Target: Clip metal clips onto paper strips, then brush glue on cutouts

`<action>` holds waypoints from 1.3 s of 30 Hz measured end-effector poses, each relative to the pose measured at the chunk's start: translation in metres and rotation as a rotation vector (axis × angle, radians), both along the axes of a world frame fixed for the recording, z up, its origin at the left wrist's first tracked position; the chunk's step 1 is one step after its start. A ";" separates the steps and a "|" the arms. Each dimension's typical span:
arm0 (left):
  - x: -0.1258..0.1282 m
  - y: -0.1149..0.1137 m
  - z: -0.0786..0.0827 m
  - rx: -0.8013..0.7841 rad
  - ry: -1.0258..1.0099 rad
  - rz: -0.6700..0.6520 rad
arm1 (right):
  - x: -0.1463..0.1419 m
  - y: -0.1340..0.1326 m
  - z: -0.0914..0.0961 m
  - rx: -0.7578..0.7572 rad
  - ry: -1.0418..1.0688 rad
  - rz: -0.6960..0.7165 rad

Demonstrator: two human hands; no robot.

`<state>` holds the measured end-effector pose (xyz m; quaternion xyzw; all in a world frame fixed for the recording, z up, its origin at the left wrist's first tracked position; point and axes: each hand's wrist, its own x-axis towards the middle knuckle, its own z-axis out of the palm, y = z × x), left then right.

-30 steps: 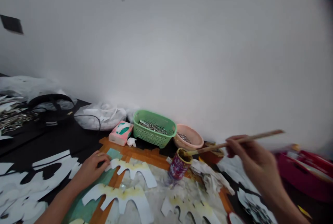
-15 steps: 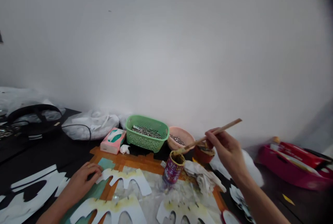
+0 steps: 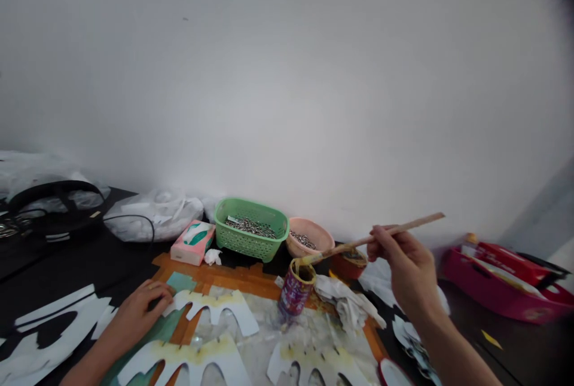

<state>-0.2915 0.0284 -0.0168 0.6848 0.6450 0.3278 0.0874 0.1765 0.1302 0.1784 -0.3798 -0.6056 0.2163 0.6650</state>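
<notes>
My left hand (image 3: 146, 308) rests with curled fingers at the edge of a white scalloped paper cutout (image 3: 215, 300), which has a yellow smear along its top. Two more such cutouts (image 3: 183, 357) (image 3: 318, 357) lie nearer me on the stained work mat (image 3: 264, 314). My right hand (image 3: 406, 272) grips a thin wooden stick (image 3: 376, 238). The stick's paste-coated tip reaches the rim of a painted tin can (image 3: 296, 290), which holds yellow-brown paste.
A green plastic basket (image 3: 250, 230) and a pink bowl (image 3: 310, 238) hold small metal pieces behind the mat. Nearby are a tissue box (image 3: 192, 242), a crumpled cloth (image 3: 345, 305) and a small red bowl (image 3: 348, 265). A magenta tray (image 3: 502, 281) stands at right.
My right hand has moved left and lowered the stick's tip to the can's rim. The view has tilted and shifted, and my left hand stays by the cutout.
</notes>
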 end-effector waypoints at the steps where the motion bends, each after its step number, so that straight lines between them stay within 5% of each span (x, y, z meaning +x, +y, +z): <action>1: 0.000 0.000 0.000 0.004 0.001 0.001 | 0.001 0.000 0.003 0.018 0.044 -0.001; 12: 0.007 -0.002 0.006 0.041 -0.063 -0.014 | -0.029 -0.027 0.035 0.096 0.370 0.080; 15: 0.010 -0.006 0.010 0.030 -0.073 0.002 | -0.052 -0.031 0.013 -0.009 0.276 0.183; 19: 0.014 -0.009 0.011 0.009 -0.078 0.039 | -0.099 -0.033 -0.044 -0.169 0.002 0.360; 24: 0.016 -0.010 0.011 0.005 -0.092 0.052 | -0.154 -0.035 -0.100 -0.098 -0.281 0.530; 39: 0.015 -0.009 0.008 0.021 -0.120 0.026 | -0.185 -0.041 -0.118 0.078 -0.495 0.543</action>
